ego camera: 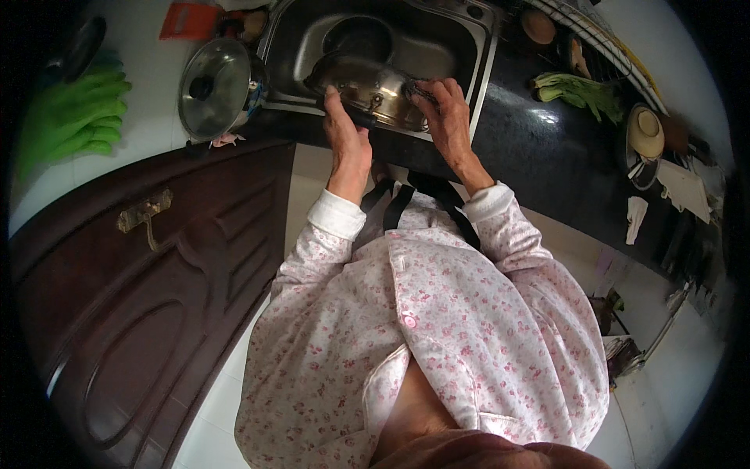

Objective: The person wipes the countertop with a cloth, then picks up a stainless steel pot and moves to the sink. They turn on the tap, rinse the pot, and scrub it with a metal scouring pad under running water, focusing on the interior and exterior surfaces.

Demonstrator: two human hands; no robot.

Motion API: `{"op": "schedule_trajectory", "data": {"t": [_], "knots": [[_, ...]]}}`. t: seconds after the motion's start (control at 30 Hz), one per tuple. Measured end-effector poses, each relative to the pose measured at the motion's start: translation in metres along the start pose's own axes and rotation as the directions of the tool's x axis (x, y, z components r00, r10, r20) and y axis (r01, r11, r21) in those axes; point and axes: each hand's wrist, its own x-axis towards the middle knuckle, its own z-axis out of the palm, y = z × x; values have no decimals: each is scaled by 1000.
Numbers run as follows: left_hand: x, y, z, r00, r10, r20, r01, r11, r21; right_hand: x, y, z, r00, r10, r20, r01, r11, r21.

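Observation:
A metal pot [363, 88] is tilted over the near edge of the stainless steel sink [293, 58], its stained outer side showing. My left hand [347, 138] grips it at its black handle [358, 116], thumb up against the metal. On the pot's right side, my right hand [445, 117] presses a dark scouring pad [415, 89] with bent fingers. Behind the pot, a dark round thing [357, 38] lies in the sink; I cannot tell what it is.
Left of the sink stand a glass lid [214, 89] and an orange-red item [188, 21]; green rubber gloves [96, 111] hang farther left. The dark counter [515, 146] on the right bears leafy greens [577, 94] and a pale bowl [645, 130]. A carved wooden door [152, 293] is at lower left.

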Motion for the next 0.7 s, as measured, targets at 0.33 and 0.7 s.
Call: {"op": "schedule_trajectory", "data": {"t": [0.33, 0.7], "knots": [[-9, 1, -8, 999, -20, 28, 22, 999, -48, 5, -7, 11, 988, -156, 7, 155, 987, 46], [-18, 5, -7, 997, -54, -64, 57, 997, 44, 16, -16, -1, 875, -394, 280, 418, 908, -32]]}}
